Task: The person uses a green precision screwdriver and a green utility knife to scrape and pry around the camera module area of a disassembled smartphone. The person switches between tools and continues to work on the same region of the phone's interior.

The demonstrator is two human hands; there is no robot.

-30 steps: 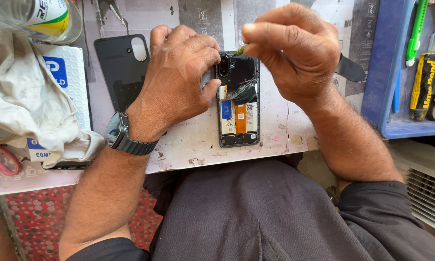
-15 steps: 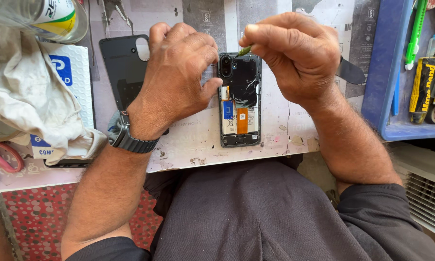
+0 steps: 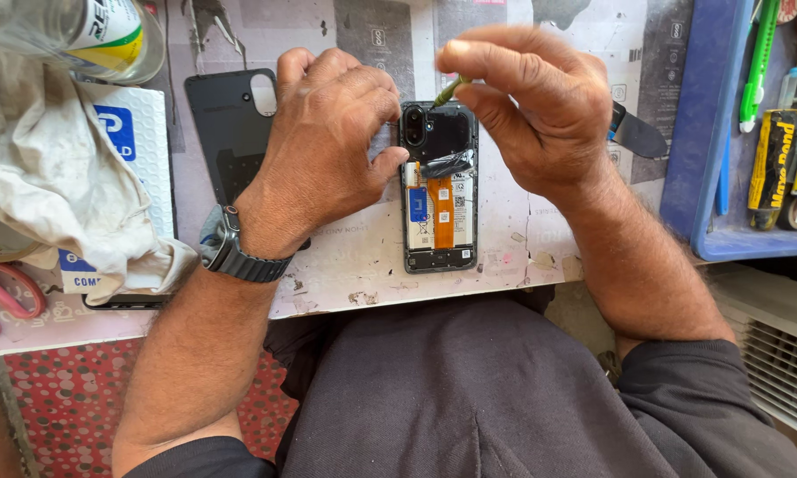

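While the left hand [image 3: 328,142] presses flat on the opened phone's [image 3: 440,190] upper left edge on the worktop [image 3: 363,265], the right hand [image 3: 531,111], above its top, pinches a green tool [image 3: 449,90]; this looks like unfastening inner parts, needing steady, precise tip placement.

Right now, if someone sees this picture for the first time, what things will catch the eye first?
First, the opened phone lying back-up at the middle of the worktop, its inner parts and orange ribbon showing. The left hand steadies its left edge, while the right hand pinches a thin green tool at the phone's top. Next, the removed black back cover lies to the left, and a blue tray of tools stands at the right.
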